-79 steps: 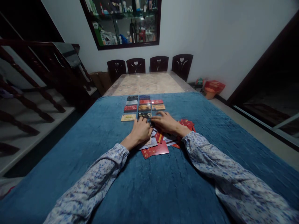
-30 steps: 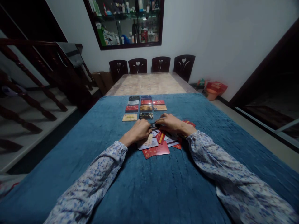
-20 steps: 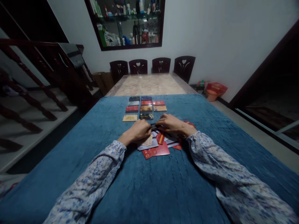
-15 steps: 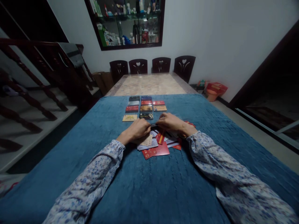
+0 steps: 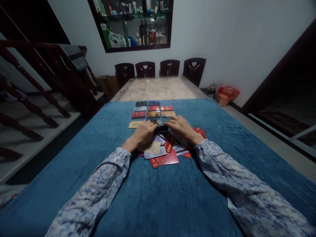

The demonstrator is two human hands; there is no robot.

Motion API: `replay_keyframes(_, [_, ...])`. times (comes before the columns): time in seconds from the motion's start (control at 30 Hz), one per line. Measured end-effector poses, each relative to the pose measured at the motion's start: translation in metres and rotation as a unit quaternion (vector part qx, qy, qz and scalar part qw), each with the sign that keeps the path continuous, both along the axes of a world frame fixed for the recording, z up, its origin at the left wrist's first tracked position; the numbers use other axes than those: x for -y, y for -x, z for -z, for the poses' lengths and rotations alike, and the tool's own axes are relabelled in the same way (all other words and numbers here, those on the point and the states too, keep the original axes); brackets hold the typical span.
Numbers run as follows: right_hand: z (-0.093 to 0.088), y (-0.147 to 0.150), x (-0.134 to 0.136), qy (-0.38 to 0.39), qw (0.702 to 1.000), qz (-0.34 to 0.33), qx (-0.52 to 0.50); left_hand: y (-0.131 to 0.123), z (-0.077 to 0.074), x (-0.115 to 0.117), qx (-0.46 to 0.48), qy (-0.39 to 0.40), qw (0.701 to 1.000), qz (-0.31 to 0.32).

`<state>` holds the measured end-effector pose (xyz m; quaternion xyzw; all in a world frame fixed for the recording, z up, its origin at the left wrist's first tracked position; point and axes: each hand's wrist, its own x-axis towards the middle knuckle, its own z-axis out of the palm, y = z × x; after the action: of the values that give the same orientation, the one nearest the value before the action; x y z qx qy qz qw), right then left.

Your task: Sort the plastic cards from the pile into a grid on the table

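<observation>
Between my two hands a dark stack of cards [image 5: 161, 128] is held by its ends, just above a loose pile. My left hand [image 5: 145, 130] is closed on its left end, and my right hand [image 5: 179, 126] grips the right end. Under my wrists lie mixed loose cards: a red card [image 5: 165, 160], a cream card [image 5: 152, 147] and several white, striped and red ones. Beyond my hands, cards are sorted in neat rows, among them a yellow card [image 5: 135, 124], a red stack [image 5: 138, 115] and a gold stack [image 5: 153, 114]. A black card behind my left fingers is partly hidden.
A blue cloth [image 5: 158, 197] covers the near part of the table; its bare stone-patterned top [image 5: 158, 89] shows farther off. Dark chairs [image 5: 170, 68] line the far end. A wooden railing [image 5: 29, 95] is at left, and an orange bin [image 5: 223, 99] stands at right.
Both hands have shifted slightly forward and the dark stack has tilted so more of its face shows. The black card in the row is now more covered by my left fingers.
</observation>
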<state>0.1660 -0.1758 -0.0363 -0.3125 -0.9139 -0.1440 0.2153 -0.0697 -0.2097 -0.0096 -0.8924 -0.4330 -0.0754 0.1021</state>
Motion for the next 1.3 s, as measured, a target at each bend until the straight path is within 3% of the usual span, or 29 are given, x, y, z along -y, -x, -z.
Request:
replay_keyframes(0.37, [0.006,-0.001,-0.004,-0.042,0.999,-0.018,-0.024,0.006,0.008,-0.006,0.071,-0.022,0.996,0.041])
replay_keyframes(0.97, [0.024,0.010,0.000,0.042,0.996,0.072,-0.010,-0.001,0.017,0.002,0.065,0.039,0.995,-0.059])
replay_keyframes(1.3, [0.021,0.013,0.003,0.027,0.996,0.076,-0.036,-0.001,0.020,0.001,0.095,0.025,0.994,-0.049])
